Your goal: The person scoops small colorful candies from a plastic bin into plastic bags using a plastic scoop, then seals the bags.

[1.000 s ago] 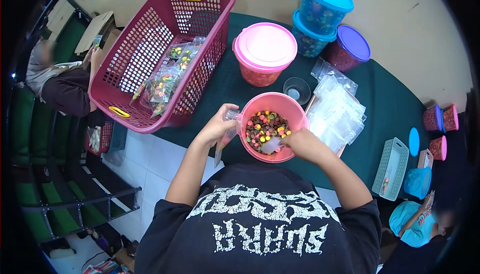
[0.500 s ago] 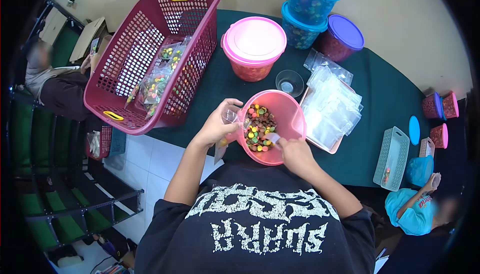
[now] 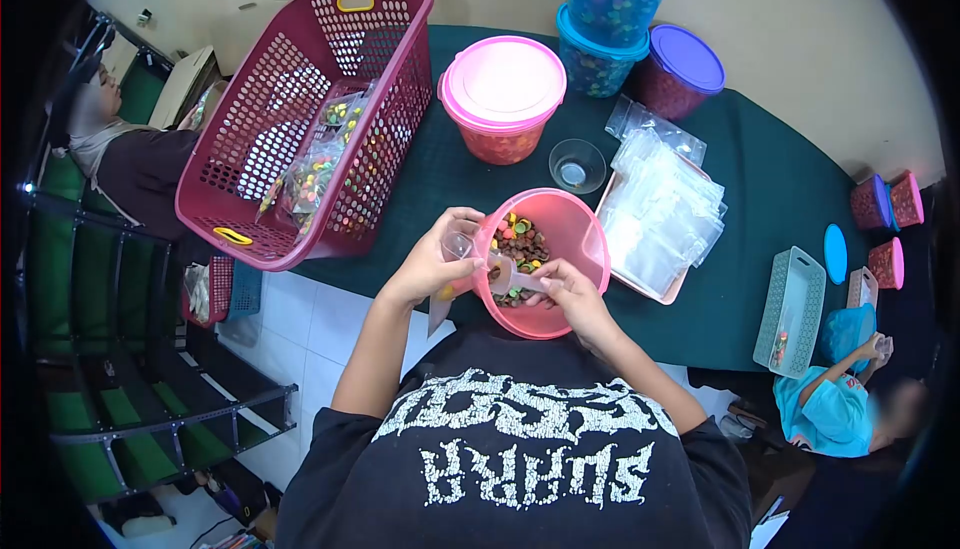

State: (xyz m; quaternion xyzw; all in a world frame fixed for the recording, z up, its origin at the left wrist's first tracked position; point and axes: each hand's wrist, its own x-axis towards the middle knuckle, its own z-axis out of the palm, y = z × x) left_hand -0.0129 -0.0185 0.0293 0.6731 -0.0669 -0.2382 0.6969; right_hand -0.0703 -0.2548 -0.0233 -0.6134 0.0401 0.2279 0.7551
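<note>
Faces a table under dark green cloth, with a cream wall beyond it at twelve o'clock. Taking a pink bucket as the middle of the dial, holds a clear bag in the left hand at nine o'clock, with fingers closed around its top and a clear cup-like piece. Grips the handle of a translucent scoop in the right hand at five o'clock, with its bowl at the bucket's nine o'clock side, right by the cup-like piece; touching or not, cannot tell. Inside the bucket, brown, yellow, pink and green pieces.

Around it: just short of twelve, a pink-lidded tub; between twelve and one, a small clear bowl, then stacked blue-lidded tubs; at one, a purple-lidded tub; at two, loose clear bags on a pink tray; at three, a pale green basket; at ten, a maroon basket with filled bags inside. Farther off, at four, a person in teal; between nine and ten, another person.
</note>
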